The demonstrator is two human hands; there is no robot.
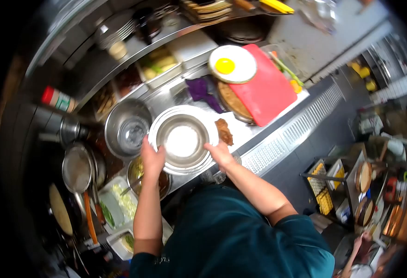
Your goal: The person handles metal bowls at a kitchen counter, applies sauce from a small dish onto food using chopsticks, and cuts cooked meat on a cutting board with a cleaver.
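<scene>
A shiny round metal bowl (165, 135) with a wide pale rim is between my hands, over the counter. My left hand (152, 160) grips its near left rim, with the thumb on top. On the right side, my right hand (221, 154) has its thumb on the rim and its fingers hidden below. A second metal bowl (114, 134) stands just left of it. Past my right hand, a browned piece of food (224, 132) lies on a white surface. Beside my left wrist is a pan (163, 183) of food.
A red cutting board (270, 88) and a white plate (246, 65) with a yellow round lie at the right, by a purple cloth (201, 90). Sieve (77, 169) and vegetable tubs (112, 211) stand left. A shelf edge (166, 39) crosses behind. Another person (363, 252) is far right.
</scene>
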